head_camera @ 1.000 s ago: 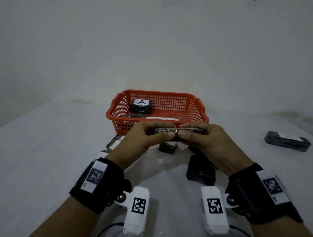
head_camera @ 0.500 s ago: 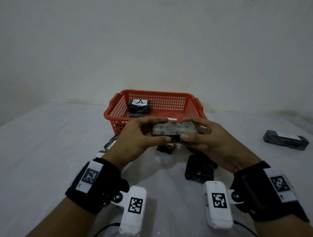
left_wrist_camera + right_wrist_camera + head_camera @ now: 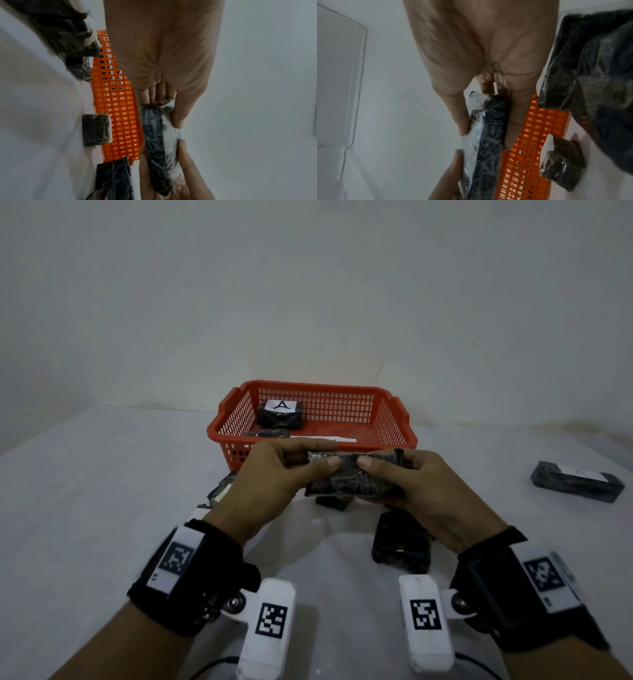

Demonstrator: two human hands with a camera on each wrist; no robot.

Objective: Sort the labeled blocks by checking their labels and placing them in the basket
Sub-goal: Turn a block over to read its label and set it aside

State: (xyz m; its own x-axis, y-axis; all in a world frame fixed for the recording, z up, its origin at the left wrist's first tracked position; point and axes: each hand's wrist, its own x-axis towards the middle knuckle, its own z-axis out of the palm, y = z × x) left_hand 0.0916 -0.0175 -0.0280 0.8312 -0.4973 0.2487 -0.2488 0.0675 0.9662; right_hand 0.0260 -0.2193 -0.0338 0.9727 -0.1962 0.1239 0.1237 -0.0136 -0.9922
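Observation:
Both hands hold one black plastic-wrapped block in the air just in front of the red basket. My left hand grips its left end, thumb on the near face. My right hand grips its right end the same way. No label shows on the face turned to me. In the left wrist view the held block sits between thumb and fingers; the right wrist view shows the block pinched likewise. Inside the basket lies a block labelled A, with another dark block in front of it.
Several more wrapped black blocks lie on the white table: one under my right hand, a small one below the held block, one behind my left hand, and a long labelled one at far right. A white wall stands behind the basket.
The block has been rolled in both hands, from showing its thin edge to showing a broad dark face. Both hands stayed in front of the basket and dipped slightly.

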